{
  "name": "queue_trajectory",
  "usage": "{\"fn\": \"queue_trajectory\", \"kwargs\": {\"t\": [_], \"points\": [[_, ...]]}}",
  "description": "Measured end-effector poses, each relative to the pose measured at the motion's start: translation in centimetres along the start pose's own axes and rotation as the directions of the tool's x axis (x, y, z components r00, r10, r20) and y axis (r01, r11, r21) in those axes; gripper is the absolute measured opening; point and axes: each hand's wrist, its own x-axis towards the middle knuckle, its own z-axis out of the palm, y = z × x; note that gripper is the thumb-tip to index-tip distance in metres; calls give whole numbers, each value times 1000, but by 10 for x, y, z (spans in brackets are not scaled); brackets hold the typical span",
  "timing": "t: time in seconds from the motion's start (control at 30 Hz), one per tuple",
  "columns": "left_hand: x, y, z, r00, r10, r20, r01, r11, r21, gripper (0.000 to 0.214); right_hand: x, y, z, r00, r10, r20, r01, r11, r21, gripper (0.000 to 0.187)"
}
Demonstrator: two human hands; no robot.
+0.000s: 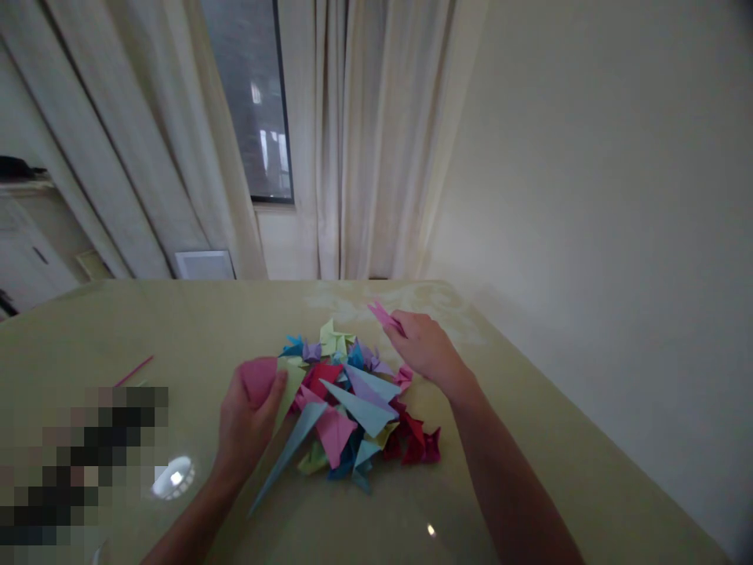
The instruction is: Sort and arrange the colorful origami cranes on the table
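Bare left grip and right grip, slender bare forearms.

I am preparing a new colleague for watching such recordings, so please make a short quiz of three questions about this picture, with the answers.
1. True or false: the left hand holds a blue paper and nothing else.
2. Fill in the colour: the right hand holds a small folded paper, which is ____.
3. Choose one. Where does the pile of folded papers lie?
A) on the floor
B) on the table
C) in a basket

Key
1. False: a pink paper shows in its grasp.
2. Pink.
3. B.
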Motion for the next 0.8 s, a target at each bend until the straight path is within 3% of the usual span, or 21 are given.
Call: {"fn": "queue_trajectory", "kwargs": {"t": [0.13,0.33,0.5,0.63,0.8], "points": [[6,-6,-4,1000,9,11,-9,1000,15,50,5,5,-2,999,24,-22,-24,1000,6,27],[19,-19,-11,999,9,-41,-6,997,75,50,14,-2,20,998,-60,-24,62,991,114,28],[26,-36,-8,1000,-11,-4,11,998,69,64,15,-6,25,994,-70,-83,84,979,184,24],[25,-49,-1,998,-7,61,1,996,84,69,15,-9,21,988,-19,-153,55,970,238,21],[19,-52,8,989,-32,144,29,999,23,67,18,-13,27,972,80,-223,-24,969,245,38]]}}
